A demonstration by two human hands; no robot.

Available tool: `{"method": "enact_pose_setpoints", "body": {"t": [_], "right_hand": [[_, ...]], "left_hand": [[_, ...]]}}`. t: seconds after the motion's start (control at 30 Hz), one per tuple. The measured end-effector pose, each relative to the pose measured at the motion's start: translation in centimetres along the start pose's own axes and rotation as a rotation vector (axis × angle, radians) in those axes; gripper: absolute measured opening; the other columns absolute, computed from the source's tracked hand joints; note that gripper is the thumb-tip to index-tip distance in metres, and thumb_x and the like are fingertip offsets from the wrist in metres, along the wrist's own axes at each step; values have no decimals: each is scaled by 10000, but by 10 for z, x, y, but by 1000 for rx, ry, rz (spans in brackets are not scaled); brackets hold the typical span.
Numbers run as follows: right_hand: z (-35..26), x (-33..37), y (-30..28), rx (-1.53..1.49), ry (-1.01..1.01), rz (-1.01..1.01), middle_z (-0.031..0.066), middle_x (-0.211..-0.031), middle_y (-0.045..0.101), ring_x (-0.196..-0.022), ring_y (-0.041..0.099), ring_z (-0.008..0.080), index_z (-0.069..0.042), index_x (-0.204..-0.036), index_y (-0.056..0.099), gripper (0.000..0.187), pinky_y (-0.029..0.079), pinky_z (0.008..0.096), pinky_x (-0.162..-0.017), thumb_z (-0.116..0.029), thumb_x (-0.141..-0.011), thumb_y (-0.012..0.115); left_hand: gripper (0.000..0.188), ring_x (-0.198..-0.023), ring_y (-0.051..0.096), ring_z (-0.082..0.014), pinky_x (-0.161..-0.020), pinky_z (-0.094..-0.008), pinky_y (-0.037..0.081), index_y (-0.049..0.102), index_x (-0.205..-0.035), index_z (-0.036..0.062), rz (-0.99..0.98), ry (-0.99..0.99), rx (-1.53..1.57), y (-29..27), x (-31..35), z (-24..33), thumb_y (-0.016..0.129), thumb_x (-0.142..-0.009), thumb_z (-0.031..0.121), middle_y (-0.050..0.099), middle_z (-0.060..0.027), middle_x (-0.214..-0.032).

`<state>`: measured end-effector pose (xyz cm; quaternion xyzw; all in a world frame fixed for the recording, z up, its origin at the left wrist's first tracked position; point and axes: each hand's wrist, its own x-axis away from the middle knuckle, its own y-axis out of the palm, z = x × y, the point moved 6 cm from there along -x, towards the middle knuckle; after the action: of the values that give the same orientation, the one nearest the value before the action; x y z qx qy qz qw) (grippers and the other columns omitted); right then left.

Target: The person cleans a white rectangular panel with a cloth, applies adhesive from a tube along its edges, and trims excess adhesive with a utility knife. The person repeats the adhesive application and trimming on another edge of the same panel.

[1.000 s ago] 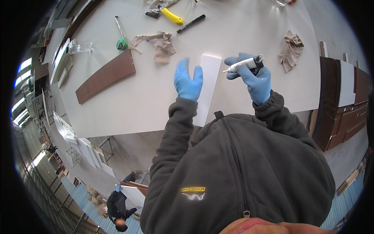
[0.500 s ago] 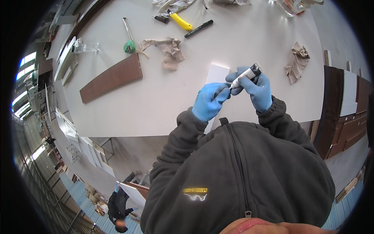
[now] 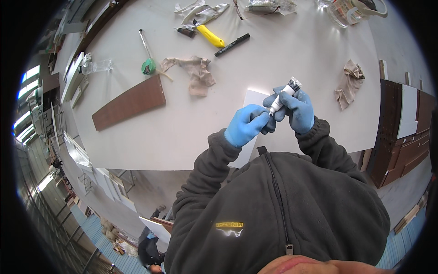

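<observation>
Both hands wear blue gloves with grey-coated fingers and meet over the near edge of the table. Tilted in my right hand is a small white tube, its dark flat end pointing up and away. My left hand is closed at the narrow tip of the tube, fingers pinched together; whatever is between them is hidden. Beneath the hands lies a white panel, partly covered by my left hand and sleeve.
On the pale table lie a brown board, crumpled cloths, a green tape measure, a yellow-handled cutter, a black marker and a dark tube. A clear jug stands far right. A co-worker is at lower left.
The table things sit lower in the picture as the view shifts. My hands stay together at the tube, which stands a little steeper. The co-worker has moved lower and is partly cut off.
</observation>
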<state>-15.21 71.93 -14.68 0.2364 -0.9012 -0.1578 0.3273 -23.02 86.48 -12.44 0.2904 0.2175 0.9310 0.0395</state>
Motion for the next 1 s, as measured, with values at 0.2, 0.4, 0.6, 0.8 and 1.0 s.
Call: {"method": "enact_pose_setpoints", "body": {"t": [0.2,0.4,0.6,0.8,1.0], "right_hand": [[-61,-44,-78,-339,-326,307,204,-960,734,-678,677,193,51,-1182,588,317,562,315,-648,-231,-1048,644],[-19,-50,-87,-1,-208,212,243,-1104,741,-786,736,231,80,-1275,557,339,609,346,-766,-166,-1045,599],[16,-43,-68,-17,-80,243,241,-1116,743,-819,761,241,74,-1227,569,343,650,348,-793,-197,-1028,642],[7,-28,-55,-52,-116,275,252,-1170,729,-896,767,249,85,-1252,553,333,642,367,-874,-131,-1019,652],[-19,-4,-22,88,-189,152,263,-1209,723,-941,761,259,81,-1358,508,420,613,360,-889,-53,-999,679]], "left_hand": [[291,-771,689,-163,-721,-308,568,736,-1003,-34,-69,-150,-77,-39,17,-32,557,-1065,187,761,-111,-930],[215,-728,691,-260,-721,-365,556,776,-1022,-10,762,20,-1320,-154,-7,-26,671,-960,168,739,-135,-833],[793,-1244,592,-427,-1046,-493,491,536,-1448,-57,1077,247,-1419,-138,4,-42,819,-823,340,592,-272,-1381],[1269,-1524,280,-509,-1235,-594,261,227,-1630,-62,794,81,-1473,-44,-11,-109,819,-750,635,320,-323,-1635],[1325,-1449,358,-482,-1171,-593,355,159,-1652,-32,740,40,-1268,-38,-20,-102,889,-698,527,391,-344,-1509]]}}
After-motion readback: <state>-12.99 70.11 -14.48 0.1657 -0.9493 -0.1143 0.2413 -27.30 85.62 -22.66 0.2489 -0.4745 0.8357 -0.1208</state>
